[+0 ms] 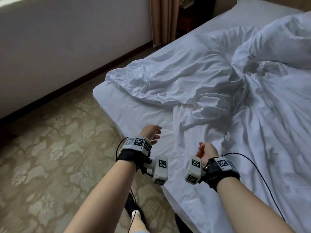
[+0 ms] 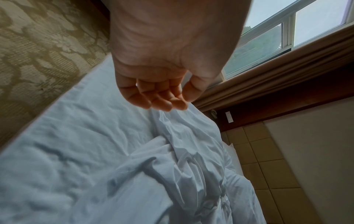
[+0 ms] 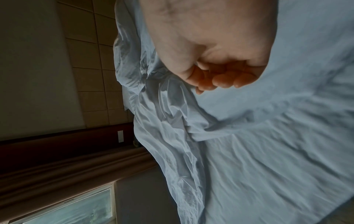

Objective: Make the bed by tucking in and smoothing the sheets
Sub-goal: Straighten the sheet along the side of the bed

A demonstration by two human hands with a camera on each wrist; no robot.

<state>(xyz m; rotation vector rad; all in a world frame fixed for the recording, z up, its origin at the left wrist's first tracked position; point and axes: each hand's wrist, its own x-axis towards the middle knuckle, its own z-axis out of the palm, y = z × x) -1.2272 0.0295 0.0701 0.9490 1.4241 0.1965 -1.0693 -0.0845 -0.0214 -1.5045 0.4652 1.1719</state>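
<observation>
A: Head view. The bed (image 1: 127, 113) runs from the near right to the far right, its near-left corner standing over the patterned carpet (image 1: 50, 148). A fitted white sheet (image 1: 139, 118) covers the mattress, creased but flat at that corner.

B: And the loose top sheet (image 1: 176, 76)?

A: Crumpled in a heap across the middle of the bed, its edge lying back from the near-left corner. A rumpled duvet (image 1: 277, 44) is bunched at the far right.

B: State of each grip?

A: Left hand (image 1: 151, 133): released, fingers relaxed and slightly bent, holding nothing, above the fitted sheet near the bed's left edge. The left wrist view shows its fingers (image 2: 153, 98) loosely curved over the cloth, apart from it. Right hand (image 1: 206, 151): fingers (image 3: 224, 80) loosely curled inward, grasping nothing, above the sheet just right of the left hand.

B: Surroundings?

A: A white wall with a dark skirting at the left, a tan curtain (image 1: 165, 19) at the far end, a window (image 2: 287, 34) beside it
</observation>
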